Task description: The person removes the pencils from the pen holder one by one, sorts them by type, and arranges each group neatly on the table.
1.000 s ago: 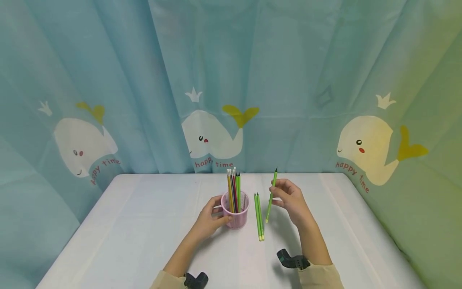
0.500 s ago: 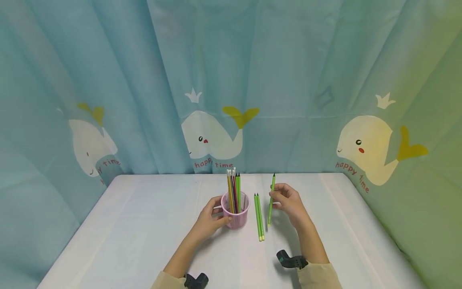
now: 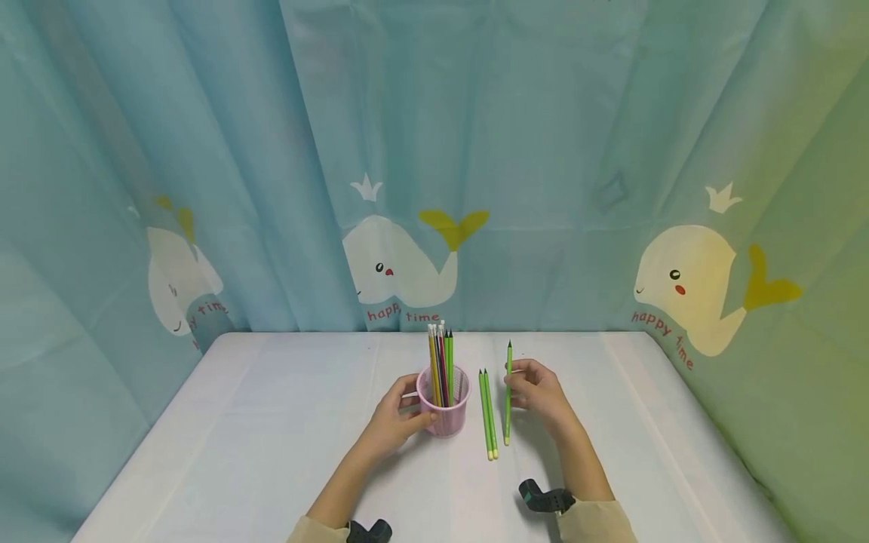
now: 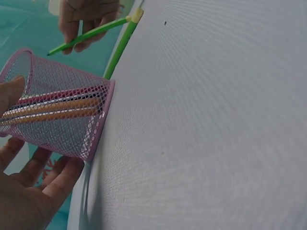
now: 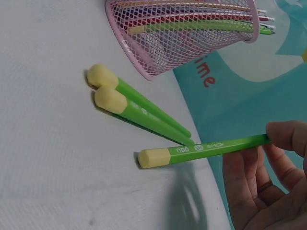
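My left hand [image 3: 392, 424] holds a pink mesh pencil cup [image 3: 444, 422], thumb on the near side and fingers around the left. The cup stands upright with several pencils [image 3: 440, 369] in it, yellow, dark, red and green. My right hand [image 3: 541, 392] pinches a green pencil [image 5: 206, 150] between thumb and fingers. Its dark tip points away, and its pale yellow end is down at the table, close to or touching it. Two more green pencils [image 3: 486, 415] lie side by side between the cup and the held pencil.
A white table [image 3: 285, 437] spreads under both hands. Behind its back edge hangs a blue-green curtain [image 3: 543, 151] printed with whales. Dark wrist-worn devices [image 3: 545, 496] sit at the sleeve cuffs.
My right hand has come down and slightly toward the left with the green pencil, bringing its yellow end lower. The left hand has stayed on the cup. The head view has shifted slightly.
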Tool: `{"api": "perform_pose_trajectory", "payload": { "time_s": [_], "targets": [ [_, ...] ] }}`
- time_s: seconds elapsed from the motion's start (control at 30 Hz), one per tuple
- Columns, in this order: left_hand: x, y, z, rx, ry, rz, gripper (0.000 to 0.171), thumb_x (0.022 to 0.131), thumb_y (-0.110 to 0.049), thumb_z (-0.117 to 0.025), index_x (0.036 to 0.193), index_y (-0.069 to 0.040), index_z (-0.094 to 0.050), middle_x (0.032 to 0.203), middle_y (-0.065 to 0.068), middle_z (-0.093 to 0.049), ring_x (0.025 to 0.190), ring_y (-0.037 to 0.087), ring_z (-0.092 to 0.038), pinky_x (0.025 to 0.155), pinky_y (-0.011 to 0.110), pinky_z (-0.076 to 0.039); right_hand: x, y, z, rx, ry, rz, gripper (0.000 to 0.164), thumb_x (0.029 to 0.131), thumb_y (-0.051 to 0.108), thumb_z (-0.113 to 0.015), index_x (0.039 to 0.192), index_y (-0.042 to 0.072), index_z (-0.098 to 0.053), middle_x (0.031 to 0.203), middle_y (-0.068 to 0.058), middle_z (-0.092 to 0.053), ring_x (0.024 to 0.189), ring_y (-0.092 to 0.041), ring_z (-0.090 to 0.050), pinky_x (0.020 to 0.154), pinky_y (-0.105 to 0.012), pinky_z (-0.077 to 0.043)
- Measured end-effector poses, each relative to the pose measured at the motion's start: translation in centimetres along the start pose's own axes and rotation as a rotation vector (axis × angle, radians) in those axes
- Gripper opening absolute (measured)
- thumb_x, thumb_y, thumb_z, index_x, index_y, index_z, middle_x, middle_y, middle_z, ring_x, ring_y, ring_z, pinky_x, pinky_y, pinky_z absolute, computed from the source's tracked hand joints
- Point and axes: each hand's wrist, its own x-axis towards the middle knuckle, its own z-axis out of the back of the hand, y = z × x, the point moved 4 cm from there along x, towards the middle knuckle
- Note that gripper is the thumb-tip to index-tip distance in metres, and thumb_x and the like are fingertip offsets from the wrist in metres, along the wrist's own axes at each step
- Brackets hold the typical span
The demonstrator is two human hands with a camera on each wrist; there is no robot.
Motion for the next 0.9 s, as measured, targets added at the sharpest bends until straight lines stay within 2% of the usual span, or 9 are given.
{"api": "perform_pose_trajectory", "payload": {
  "time_s": [0.27, 0.53, 0.9],
  "targets": [
    [-0.1, 0.0, 0.0, -0.010, 0.003, -0.003, 0.071, 0.084, -0.010, -0.079, 0.143, -0.001, -0.042, 0.138, 0.025, -0.050, 0.123, 0.043, -0.055, 0.103, 0.045, -0.052, 0.2, -0.7, -0.1, -0.047, -0.027, -0.029, 0.037, 0.090, 0.003, -0.063, 0.126, -0.004, -0.056, 0.097, -0.011, -0.062, 0.082, -0.019, -0.062, 0.070, -0.032, -0.061],
    [-0.1, -0.1, 0.0, -0.004, 0.004, -0.003, 0.070, 0.084, -0.009, -0.078, 0.143, -0.001, -0.041, 0.138, 0.025, -0.050, 0.124, 0.043, -0.055, 0.103, 0.045, -0.052, 0.3, -1.3, -0.4, -0.163, -0.020, -0.051, 0.040, 0.089, 0.005, -0.066, 0.128, 0.000, -0.058, 0.096, -0.013, -0.066, 0.078, -0.019, -0.064, 0.065, -0.032, -0.060],
    [0.0, 0.1, 0.1, 0.000, 0.001, 0.007, 0.070, 0.084, -0.009, -0.078, 0.143, -0.001, -0.042, 0.138, 0.025, -0.051, 0.124, 0.043, -0.055, 0.103, 0.045, -0.052, 0.3, -2.0, -1.0, -0.263, -0.020, -0.068, 0.046, 0.086, 0.001, -0.069, 0.130, 0.002, -0.058, 0.090, -0.010, -0.065, 0.075, -0.020, -0.066, 0.062, -0.033, -0.061]
  ]
}}
